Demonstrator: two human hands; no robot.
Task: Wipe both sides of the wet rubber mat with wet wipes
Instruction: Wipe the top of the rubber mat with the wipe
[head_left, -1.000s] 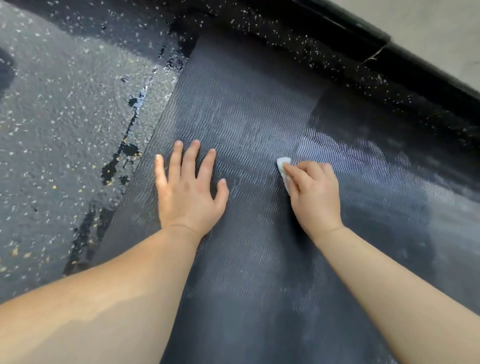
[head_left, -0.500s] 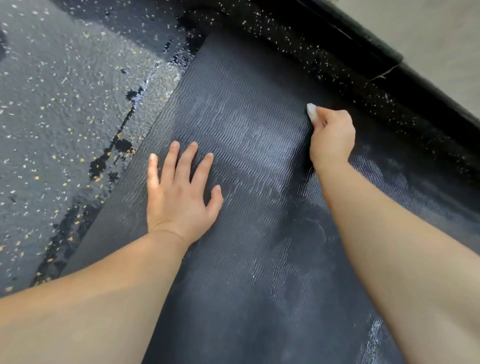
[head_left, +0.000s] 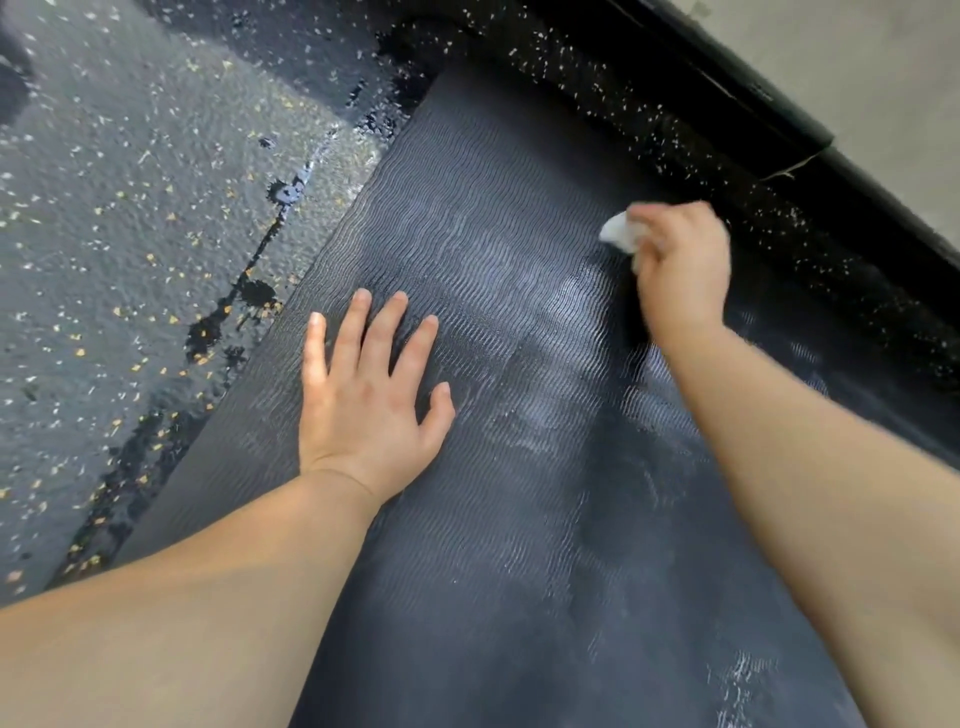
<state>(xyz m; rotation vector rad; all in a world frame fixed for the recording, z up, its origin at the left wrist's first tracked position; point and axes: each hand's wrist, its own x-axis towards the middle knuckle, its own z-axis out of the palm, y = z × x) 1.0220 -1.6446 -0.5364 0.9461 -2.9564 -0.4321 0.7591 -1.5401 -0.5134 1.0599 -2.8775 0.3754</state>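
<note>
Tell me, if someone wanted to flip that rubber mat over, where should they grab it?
Probably its long left edge, coming from the speckled floor side. The mat lies flat and thin, so it has to be peeled up from an edge; that one is exposed, while the opposite side runs close to the black kerb. The left hand resting on it must lift first.

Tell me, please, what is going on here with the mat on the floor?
A person is wiping a wet, ribbed rubber mat laid on a speckled floor. The left hand lies flat on the mat with fingers spread, holding it down. The right hand grips a bunched white wet wipe against the mat near its far edge, beside a black baseboard. Wet patches show on the floor along the mat's left edge.
</note>
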